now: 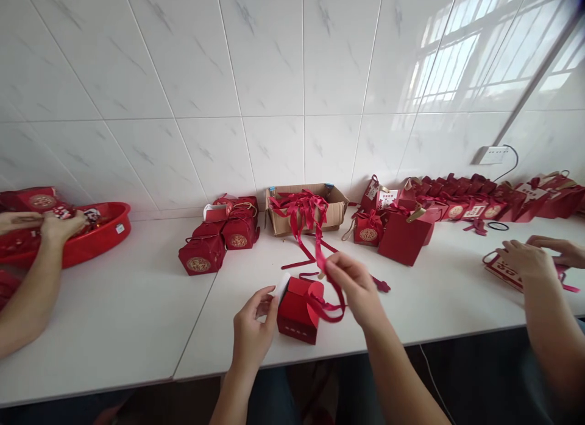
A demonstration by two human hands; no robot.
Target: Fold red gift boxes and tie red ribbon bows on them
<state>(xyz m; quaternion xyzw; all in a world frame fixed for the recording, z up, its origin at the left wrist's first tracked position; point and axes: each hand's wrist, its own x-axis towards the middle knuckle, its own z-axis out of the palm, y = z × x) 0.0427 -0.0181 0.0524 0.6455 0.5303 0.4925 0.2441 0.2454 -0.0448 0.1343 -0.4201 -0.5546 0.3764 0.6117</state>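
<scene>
A small red gift box (pixel 298 310) stands on the white table (pixel 137 315) just in front of me. My left hand (pixel 252 327) rests against the box's left side, fingers curled around it. My right hand (pixel 354 286) is just right of the box and pinches a dark red ribbon (pixel 331 303) that loops down to the box top. Behind, a cardboard box (pixel 336 213) holds a heap of red ribbons (pixel 301 209).
Finished red boxes (pixel 222 233) cluster at centre left, and more red boxes and bags (pixel 457 203) line the tiled wall at right. A co-worker's hands (pixel 532 257) hold a flat red box at right. Another person's hands (pixel 50 224) reach into a red basin (pixel 98 236) at left.
</scene>
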